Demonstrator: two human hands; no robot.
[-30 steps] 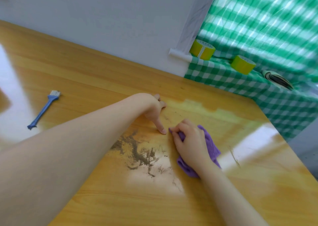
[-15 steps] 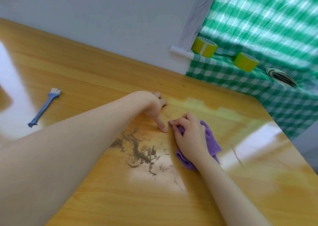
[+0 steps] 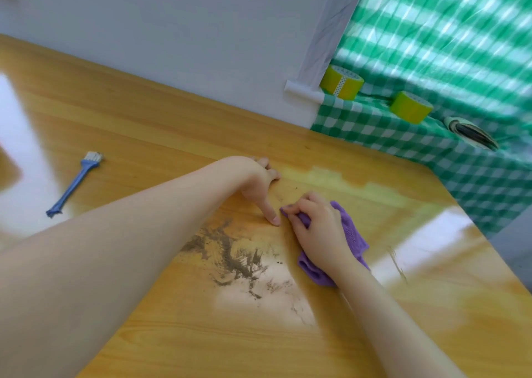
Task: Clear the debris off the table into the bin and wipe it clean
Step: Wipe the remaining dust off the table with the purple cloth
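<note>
Barely shifting, right hand (image 3: 318, 232) keeps the purple cloth (image 3: 349, 233) bunched; left hand (image 3: 260, 187) splayed flat; dirt (image 3: 230, 258) still smeared.

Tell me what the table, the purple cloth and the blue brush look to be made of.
Table: wood or wood-look laminate with a glossy finish; grain lines and bright window glare show.
Purple cloth: soft, fuzzy fabric, probably microfibre; it bunches under the right hand.
Blue brush: likely moulded plastic handle, smooth and one colour, with pale bristles; too small to be sure.
</note>
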